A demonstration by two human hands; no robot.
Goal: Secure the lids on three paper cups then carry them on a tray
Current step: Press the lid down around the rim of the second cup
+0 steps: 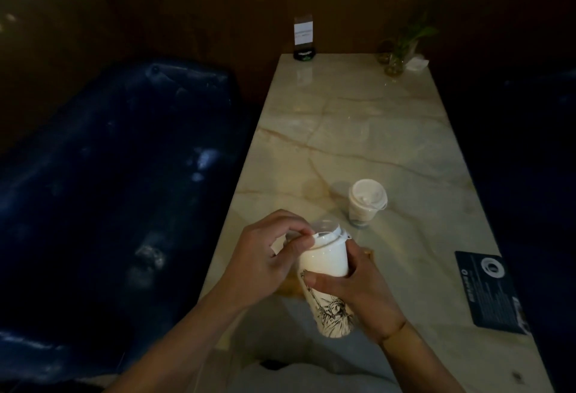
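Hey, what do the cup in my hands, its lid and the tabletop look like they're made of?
Cup: matte white paper, likely, with an inked statue drawing. Lid: thin white plastic, apparently, with a moulded rim. Tabletop: polished marble or look-alike, glossy with brown veins.

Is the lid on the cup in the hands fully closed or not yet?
Not yet. The lid sits tilted on the held cup, its far edge raised above the rim, while the left hand pinches its near edge.

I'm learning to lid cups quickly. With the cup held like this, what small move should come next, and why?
Probably press the lid down around the rim. The right hand grips the printed cup and the left hand pinches the lid's edge, which looks tilted and not seated.
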